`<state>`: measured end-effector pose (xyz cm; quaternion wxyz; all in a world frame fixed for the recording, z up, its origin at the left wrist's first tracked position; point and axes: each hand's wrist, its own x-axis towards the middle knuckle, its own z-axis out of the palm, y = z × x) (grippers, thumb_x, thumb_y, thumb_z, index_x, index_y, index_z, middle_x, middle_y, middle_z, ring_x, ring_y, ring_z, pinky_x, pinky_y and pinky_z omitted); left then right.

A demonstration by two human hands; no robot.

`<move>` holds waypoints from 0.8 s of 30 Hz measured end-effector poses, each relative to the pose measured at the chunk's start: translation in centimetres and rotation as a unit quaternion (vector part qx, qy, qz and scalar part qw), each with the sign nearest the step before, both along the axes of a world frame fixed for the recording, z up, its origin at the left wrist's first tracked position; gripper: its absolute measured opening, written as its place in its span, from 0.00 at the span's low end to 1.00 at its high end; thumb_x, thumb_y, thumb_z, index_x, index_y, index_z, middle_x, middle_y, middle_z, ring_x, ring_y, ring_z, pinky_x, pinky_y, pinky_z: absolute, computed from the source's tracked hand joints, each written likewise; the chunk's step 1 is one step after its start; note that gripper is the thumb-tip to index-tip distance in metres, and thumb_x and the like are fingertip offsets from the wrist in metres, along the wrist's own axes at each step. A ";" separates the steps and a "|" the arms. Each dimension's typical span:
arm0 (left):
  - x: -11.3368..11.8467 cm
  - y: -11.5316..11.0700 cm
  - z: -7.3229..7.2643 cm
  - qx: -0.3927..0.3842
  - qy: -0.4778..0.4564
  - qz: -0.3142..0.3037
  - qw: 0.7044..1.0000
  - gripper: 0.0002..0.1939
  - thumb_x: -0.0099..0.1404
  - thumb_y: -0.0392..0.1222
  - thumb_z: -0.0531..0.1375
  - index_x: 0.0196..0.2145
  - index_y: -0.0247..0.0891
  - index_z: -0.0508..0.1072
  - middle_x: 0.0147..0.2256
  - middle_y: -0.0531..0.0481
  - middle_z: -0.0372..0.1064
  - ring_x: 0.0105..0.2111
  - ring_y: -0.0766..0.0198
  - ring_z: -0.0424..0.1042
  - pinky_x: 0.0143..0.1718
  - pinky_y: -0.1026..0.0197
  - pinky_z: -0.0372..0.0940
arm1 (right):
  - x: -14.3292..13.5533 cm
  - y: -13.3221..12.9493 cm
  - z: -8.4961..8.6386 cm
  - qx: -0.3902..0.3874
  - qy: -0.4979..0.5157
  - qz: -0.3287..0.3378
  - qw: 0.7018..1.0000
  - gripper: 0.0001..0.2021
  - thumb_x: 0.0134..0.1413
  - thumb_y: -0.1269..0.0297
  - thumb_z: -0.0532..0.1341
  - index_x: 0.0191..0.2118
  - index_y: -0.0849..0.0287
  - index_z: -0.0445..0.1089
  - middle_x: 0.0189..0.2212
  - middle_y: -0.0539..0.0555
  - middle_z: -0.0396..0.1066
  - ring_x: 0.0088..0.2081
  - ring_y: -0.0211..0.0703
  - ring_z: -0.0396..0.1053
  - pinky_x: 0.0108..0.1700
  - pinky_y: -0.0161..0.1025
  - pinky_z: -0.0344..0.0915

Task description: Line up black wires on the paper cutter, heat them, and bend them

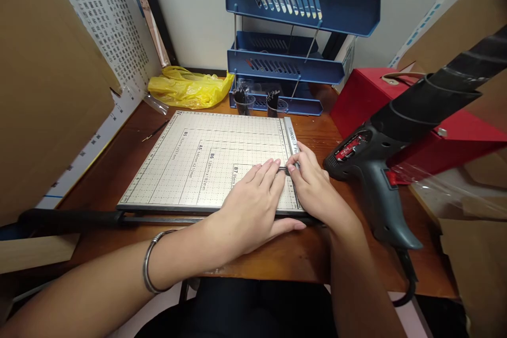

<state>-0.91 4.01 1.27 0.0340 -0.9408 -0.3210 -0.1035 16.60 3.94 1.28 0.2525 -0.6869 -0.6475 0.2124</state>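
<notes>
A cream paper cutter board (190, 153) with printed grid lines lies on the brown table. My left hand (253, 200) rests flat on the board's lower right part, fingers stretched out and thumb spread toward the front edge. Beside it, my right hand (317, 185) is closed at the board's right edge, thumb and index finger pinching the end of some thin black strands (282, 169). The strands lie between both hands, partly hidden under the left fingertips. Along the board's front edge runs the cutter's arm with a black handle (75, 218).
Behind the board stand two clear cups (244, 104) (276, 106) of black strands, a blue tray rack (285, 63) and a yellow plastic bag (192, 87). A heat gun (380, 174) and a red box (364, 90) are at the right; cardboard (47, 84) rises at the left.
</notes>
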 end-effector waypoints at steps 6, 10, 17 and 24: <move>-0.1 0.0 0.0 0.005 -0.007 -0.011 1.000 0.52 0.69 0.74 0.44 0.65 0.18 0.61 0.68 0.26 0.56 0.70 0.42 0.55 0.70 0.47 0.50 | 0.0 -0.2 0.2 -0.002 0.002 -0.001 1.000 0.12 0.68 0.54 0.44 0.42 0.52 0.60 0.74 0.59 0.45 0.69 0.59 0.54 0.63 0.68 0.51; -0.3 0.0 0.0 0.001 -0.007 -0.017 1.000 0.53 0.69 0.74 0.44 0.66 0.17 0.59 0.67 0.26 0.56 0.69 0.42 0.56 0.69 0.46 0.51 | 0.0 -0.3 0.2 0.006 -0.004 0.000 1.000 0.12 0.69 0.54 0.44 0.41 0.52 0.60 0.73 0.57 0.46 0.69 0.58 0.53 0.62 0.68 0.52; -0.2 0.0 0.1 -0.015 0.000 -0.017 1.000 0.53 0.69 0.74 0.43 0.67 0.16 0.58 0.67 0.25 0.56 0.70 0.42 0.54 0.70 0.46 0.50 | 0.0 -0.2 -0.2 0.022 -0.005 0.001 1.000 0.12 0.69 0.54 0.44 0.41 0.52 0.60 0.72 0.60 0.49 0.69 0.60 0.54 0.63 0.69 0.52; -0.1 0.0 0.7 -0.033 0.033 -0.011 0.999 0.52 0.70 0.72 0.46 0.67 0.16 0.57 0.68 0.26 0.53 0.70 0.42 0.53 0.70 0.45 0.49 | -0.1 0.1 -0.3 0.033 -0.008 -0.008 0.999 0.08 0.67 0.58 0.47 0.40 0.53 0.59 0.72 0.63 0.49 0.69 0.60 0.54 0.63 0.70 0.52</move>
